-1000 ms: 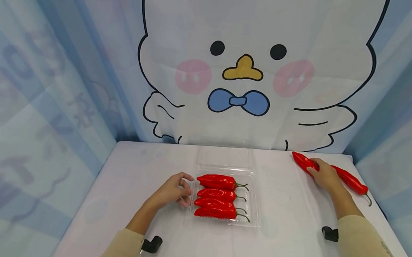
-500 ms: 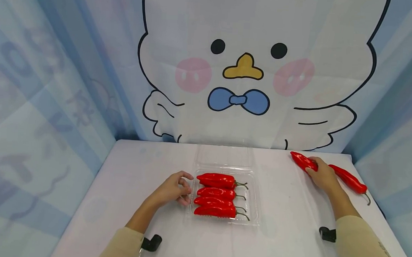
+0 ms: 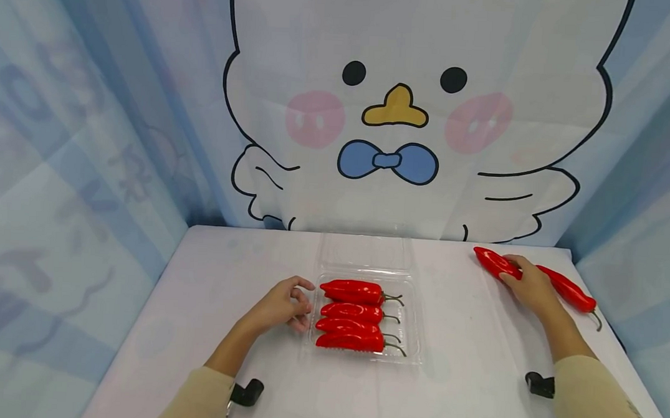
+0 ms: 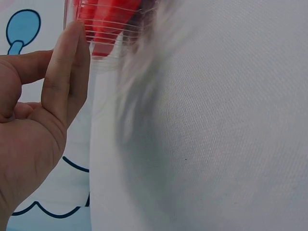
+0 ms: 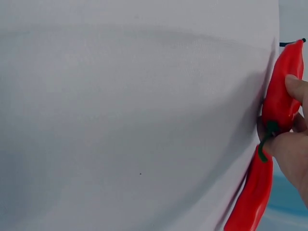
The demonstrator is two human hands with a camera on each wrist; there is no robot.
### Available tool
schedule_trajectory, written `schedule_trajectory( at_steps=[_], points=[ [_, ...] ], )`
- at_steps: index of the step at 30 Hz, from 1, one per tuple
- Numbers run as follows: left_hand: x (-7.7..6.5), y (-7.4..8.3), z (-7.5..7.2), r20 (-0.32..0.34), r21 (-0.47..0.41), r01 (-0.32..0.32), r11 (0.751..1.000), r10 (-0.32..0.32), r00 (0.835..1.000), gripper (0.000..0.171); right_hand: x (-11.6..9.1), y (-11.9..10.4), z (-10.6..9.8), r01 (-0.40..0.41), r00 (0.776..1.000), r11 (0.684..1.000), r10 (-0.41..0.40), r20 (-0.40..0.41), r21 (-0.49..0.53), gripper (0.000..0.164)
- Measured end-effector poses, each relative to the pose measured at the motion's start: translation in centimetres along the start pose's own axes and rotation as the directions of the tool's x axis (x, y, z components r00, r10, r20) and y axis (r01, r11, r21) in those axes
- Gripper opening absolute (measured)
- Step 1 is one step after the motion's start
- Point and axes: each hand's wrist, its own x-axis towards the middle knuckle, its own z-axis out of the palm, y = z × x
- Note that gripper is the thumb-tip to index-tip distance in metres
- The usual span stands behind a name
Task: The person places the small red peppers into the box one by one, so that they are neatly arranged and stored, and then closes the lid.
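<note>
A clear plastic clamshell box (image 3: 413,337) lies with its lid folded back, and several red chili peppers (image 3: 353,312) are lined up inside, stems to the right. My left hand (image 3: 283,303) is at the box's left edge, fingers loosely bent; the left wrist view has its fingertips right at the ribbed wall. At the far right of the table, my right hand (image 3: 528,285) grips a red chili pepper (image 5: 281,91) between thumb and fingers. Part of that pepper is hidden behind the hand. Another red chili pepper (image 3: 570,291) lies just right of the hand.
The white-covered table (image 3: 462,377) ends at a curtain with a cartoon duck (image 3: 398,115) along its back edge. Blue patterned curtains (image 3: 88,192) hang at both sides. A black camera mount (image 3: 247,392) sits at the left wrist, another (image 3: 539,385) at the right.
My right forearm and hand have shifted slightly to the right, the hand still on the pepper. My left hand stays at the box's edge.
</note>
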Motion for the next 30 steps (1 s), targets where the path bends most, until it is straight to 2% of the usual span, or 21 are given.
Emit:
schedule_trajectory(
  at_steps=[13,20,30],
  points=[
    [0.1,-0.2,-0.1,0.008,-0.008,0.001,1.000,-0.001,1.000,0.041,-2.3,-0.7,-1.5,0.049,0.999,0.998,-0.049,0.010,-0.042,0.077],
    [0.3,-0.2,0.0,0.002,-0.009,-0.001,1.000,0.001,1.000,0.041,-3.6,-1.2,-1.3,0.130,0.992,0.988,-0.129,0.016,-0.085,0.077],
    [0.3,-0.3,0.0,0.003,-0.004,0.000,1.000,0.000,1.000,0.041,-5.2,-3.5,-0.8,0.229,0.972,0.967,-0.233,-0.021,-0.111,0.070]
  ],
)
